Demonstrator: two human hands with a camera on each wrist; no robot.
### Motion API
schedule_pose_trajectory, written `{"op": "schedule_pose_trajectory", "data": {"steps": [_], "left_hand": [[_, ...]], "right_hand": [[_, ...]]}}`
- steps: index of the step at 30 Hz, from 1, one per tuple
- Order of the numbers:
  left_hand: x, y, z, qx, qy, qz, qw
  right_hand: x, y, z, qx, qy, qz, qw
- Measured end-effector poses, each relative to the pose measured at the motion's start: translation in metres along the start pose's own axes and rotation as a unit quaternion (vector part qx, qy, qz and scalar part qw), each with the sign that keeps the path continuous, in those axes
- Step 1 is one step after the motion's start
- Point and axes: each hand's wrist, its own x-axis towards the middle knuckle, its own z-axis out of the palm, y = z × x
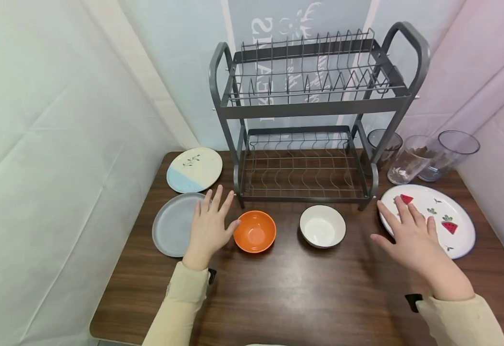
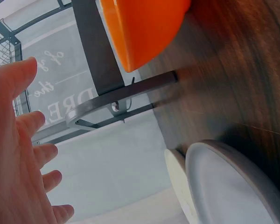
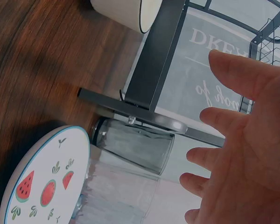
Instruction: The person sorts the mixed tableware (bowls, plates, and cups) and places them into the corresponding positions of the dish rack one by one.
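My left hand (image 1: 208, 228) hovers with spread fingers between a grey plate (image 1: 173, 226) and an orange bowl (image 1: 255, 231), holding nothing. In the left wrist view its palm (image 2: 14, 154) is bare, apart from the bowl and plates. My right hand (image 1: 414, 235), fingers also spread, is above the near left part of a white oval plate with watermelon pictures (image 1: 459, 216). The right wrist view shows that palm (image 3: 252, 163) bare and apart from the plate. Between the hands stands a white bowl with a dark rim (image 1: 322, 226). A cream and light-blue plate (image 1: 195, 169) lies behind the grey one.
A dark two-tier dish rack (image 1: 317, 108) stands at the back middle, its wire tiers holding no dishes. Behind the oval plate, to the rack's right, are a dark glass (image 1: 384, 144), a clear glass (image 1: 409, 161) and a bluish glass (image 1: 451, 154). White sheeting (image 1: 61, 168) borders the wooden table (image 1: 304, 298).
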Motion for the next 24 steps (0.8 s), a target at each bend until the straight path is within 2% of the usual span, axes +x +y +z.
{"op": "schedule_pose_trajectory", "data": {"steps": [8,13,17,20,24], "left_hand": [[0.010,0.002,-0.002,-0.045,0.003,-0.006,0.9990],[0.022,0.003,0.000,-0.110,-0.009,-0.032,0.9934],[0.032,0.002,-0.001,-0.184,-0.037,-0.055,0.9807],[0.039,0.002,-0.002,-0.244,-0.053,-0.072,0.9657],[0.048,0.001,-0.003,-0.308,-0.055,-0.091,0.9456]], "right_hand": [[-0.003,0.004,-0.001,0.000,-0.001,0.010,1.0000],[-0.005,0.012,0.003,0.013,0.006,0.016,0.9998],[-0.009,0.026,0.008,0.034,0.023,0.028,0.9987],[-0.014,0.039,0.009,0.040,0.031,0.055,0.9972],[-0.020,0.058,0.006,0.043,0.034,0.099,0.9936]]}}
